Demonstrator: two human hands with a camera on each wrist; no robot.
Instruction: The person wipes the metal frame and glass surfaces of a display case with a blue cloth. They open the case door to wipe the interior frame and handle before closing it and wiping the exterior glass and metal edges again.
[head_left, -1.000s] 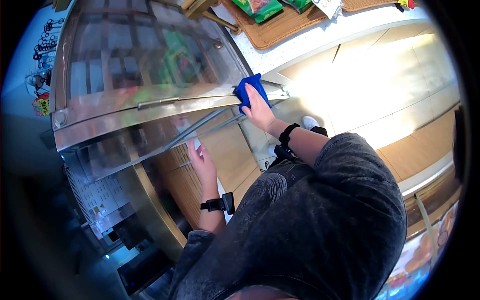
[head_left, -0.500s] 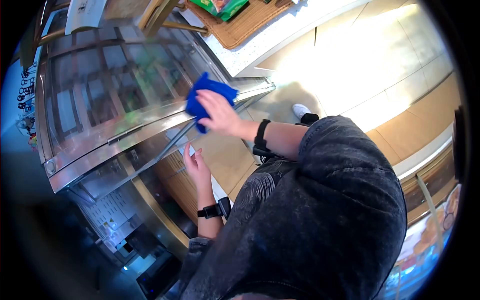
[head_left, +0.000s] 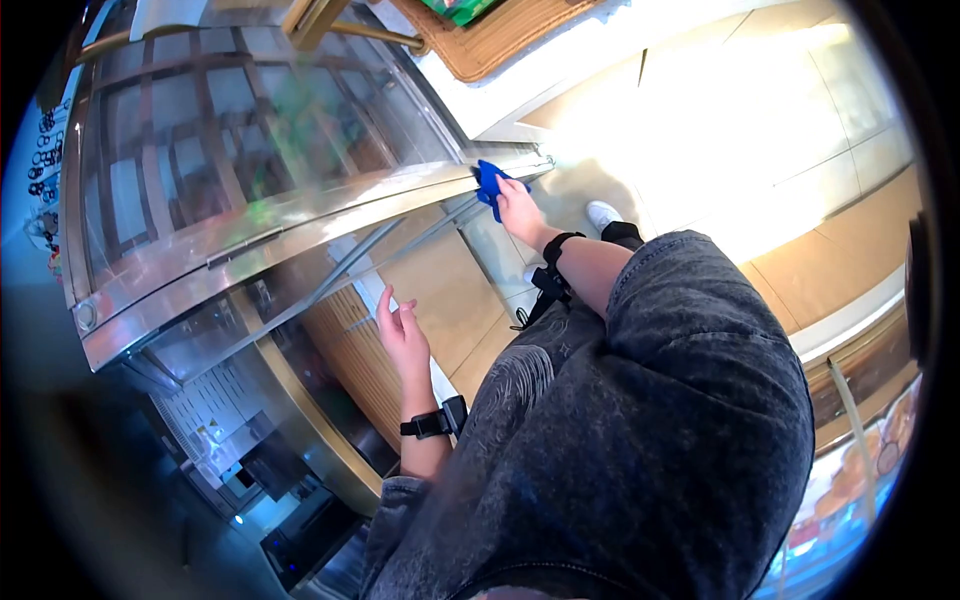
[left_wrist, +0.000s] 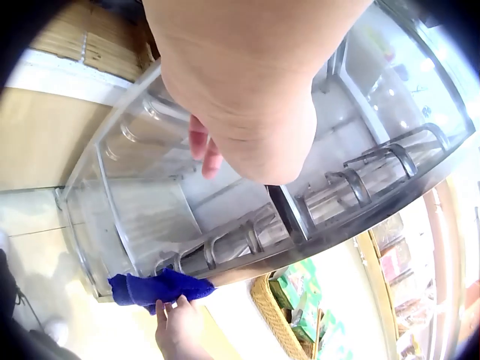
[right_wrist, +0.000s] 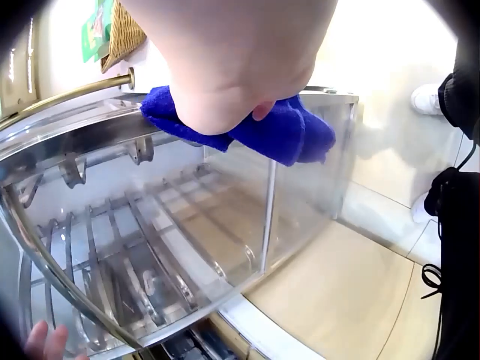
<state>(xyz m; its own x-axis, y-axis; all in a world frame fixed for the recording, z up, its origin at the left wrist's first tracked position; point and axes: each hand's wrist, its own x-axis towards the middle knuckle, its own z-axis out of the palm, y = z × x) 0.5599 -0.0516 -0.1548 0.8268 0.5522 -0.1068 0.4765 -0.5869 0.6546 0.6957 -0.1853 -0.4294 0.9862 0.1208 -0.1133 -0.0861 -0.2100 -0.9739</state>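
Observation:
My right hand [head_left: 521, 214] grips a blue cloth [head_left: 488, 188] at the right end of the metal edge [head_left: 330, 218] of a clear-sided display case. In the right wrist view the cloth [right_wrist: 279, 133] is bunched under the hand and drapes over the case's top edge. My left hand [head_left: 403, 335] holds nothing; its fingers are loosely extended in front of the case, below the metal edge. Through the clear panels, metal bars [right_wrist: 161, 259] show inside the case in the right wrist view.
A woven tray [head_left: 490, 45] with green packets stands on the white counter beyond the case. On the right is a tiled floor [head_left: 740, 130], with a white shoe [head_left: 602, 214] on it. A slatted wooden surface [head_left: 345, 350] lies below the case.
My right hand slid left along the metal edge with the cloth, then came back to the right end. The cloth looks more bunched now. My left hand stays nearly where it was.

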